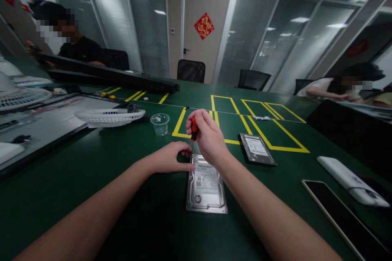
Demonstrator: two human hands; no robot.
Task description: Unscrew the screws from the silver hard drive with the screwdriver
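A silver hard drive (208, 189) with a white label lies flat on the green table (137, 220), right in front of me. My right hand (210, 136) is closed around a red and black screwdriver (194, 129), held upright with its shaft pointing down at the drive's far left corner. My left hand (171, 157) rests at that same corner, thumb on the drive's left edge and fingers curled near the shaft. Whether those fingers pinch anything small is hidden. A second hard drive (256, 149) lies farther off to the right.
A clear plastic cup (160, 124) with small bits inside stands left of the far edge of the drive. A white fan grille (108, 116) is beyond it. A phone (339, 216) and white device (352, 180) lie right. Two people sit across the table.
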